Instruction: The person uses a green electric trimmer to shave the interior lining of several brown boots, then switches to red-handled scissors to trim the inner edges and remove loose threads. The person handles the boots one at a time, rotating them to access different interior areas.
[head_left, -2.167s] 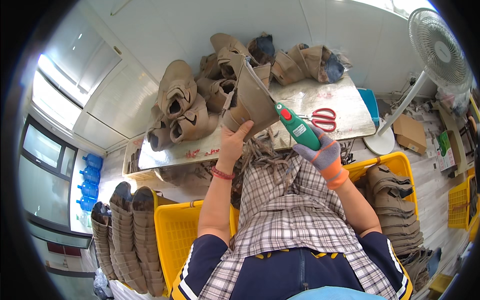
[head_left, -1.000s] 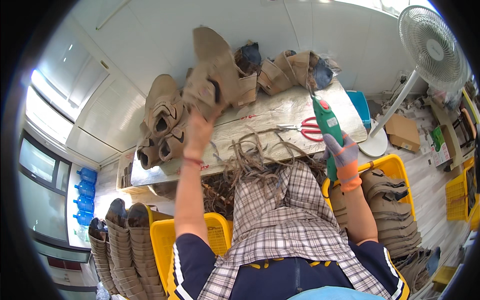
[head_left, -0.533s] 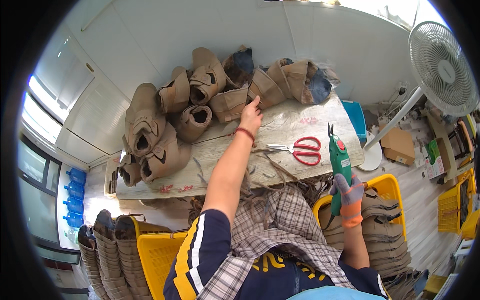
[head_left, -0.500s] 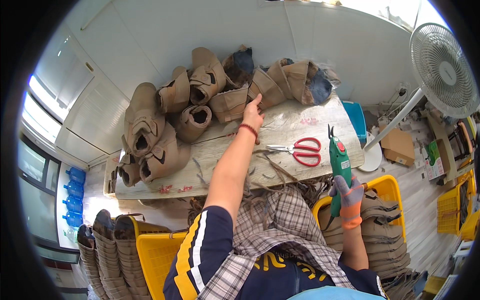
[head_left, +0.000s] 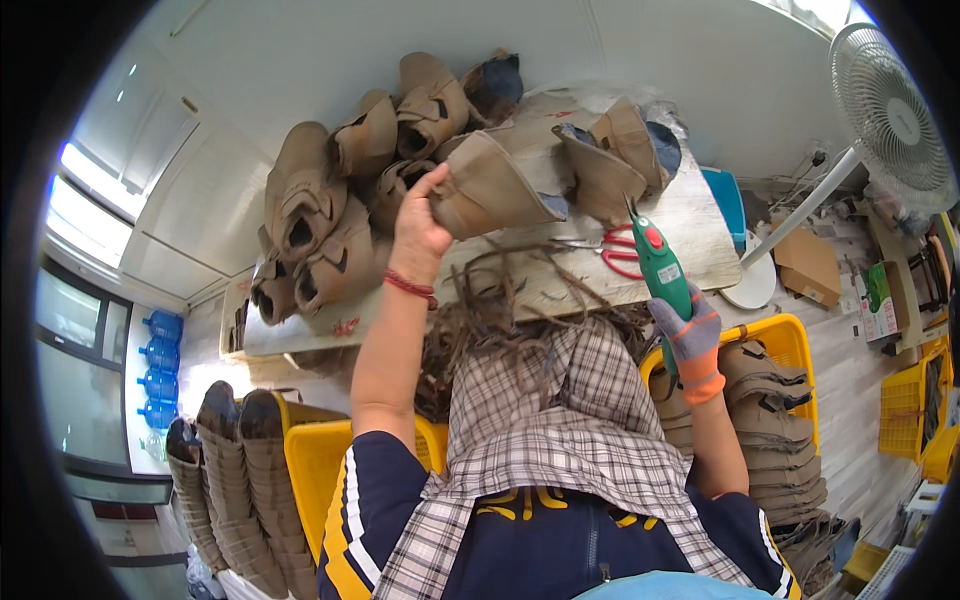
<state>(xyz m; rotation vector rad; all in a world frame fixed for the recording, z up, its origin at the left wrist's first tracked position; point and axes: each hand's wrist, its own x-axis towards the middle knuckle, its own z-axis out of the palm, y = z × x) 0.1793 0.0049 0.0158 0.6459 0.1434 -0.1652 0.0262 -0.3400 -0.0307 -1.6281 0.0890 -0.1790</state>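
My bare left hand [head_left: 424, 215] grips the edge of a tan shoe upper [head_left: 487, 187], holding it tilted above the worktable. A grey and orange glove covers my right hand [head_left: 690, 335], which is closed round a green handheld electric cutter [head_left: 662, 268] with a red button, its narrow dark tip pointing up. Red-handled scissors [head_left: 620, 252] lie on the table, partly hidden behind the cutter. More tan uppers [head_left: 610, 170] stand beyond the cutter. To the left, several formed tan shoe pieces [head_left: 305, 205] are piled together.
Brown trimmed strips [head_left: 500, 285] lie along the front of the wooden table [head_left: 690, 230] and over my checked apron. Yellow baskets [head_left: 795, 350] flank me, the right one holding stacked uppers. A white fan [head_left: 890, 115] stands at the right, near a blue bin [head_left: 722, 200].
My left hand has taken hold of an upper from the row and drawn it left and nearer. The cutter in my right hand has shifted slightly up and left. The view has moved a little.
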